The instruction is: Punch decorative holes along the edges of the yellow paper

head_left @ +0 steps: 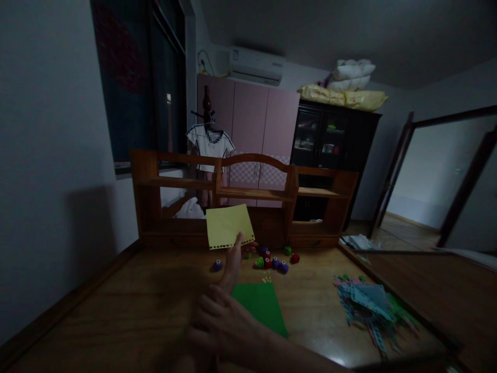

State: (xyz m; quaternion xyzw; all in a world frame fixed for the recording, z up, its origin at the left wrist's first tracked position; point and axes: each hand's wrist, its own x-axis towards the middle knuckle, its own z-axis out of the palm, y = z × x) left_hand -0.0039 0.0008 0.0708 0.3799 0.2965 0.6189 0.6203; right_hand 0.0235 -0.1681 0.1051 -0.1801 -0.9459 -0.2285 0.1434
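My left hand (233,256) holds up a sheet of yellow paper (228,224), with the thumb on its lower right. A row of small dark holes or marks runs along the sheet's bottom edge. My right hand (217,316) is wrapped around my left forearm near the wrist. Partly under my arms, a green sheet (260,305) lies flat on the wooden table. Behind it are a few pale yellow bits (266,280). Several small purple, red and green gadgets with white round tops, perhaps craft punches (267,262), sit beyond; a purple one (217,265) stands apart to the left.
A pile of blue, green and pink cut paper (368,300) lies on the table's right side. A wooden shelf unit (252,194) closes off the back. The wall (89,223) stands at left. Raised edging (355,261) runs along the right side.
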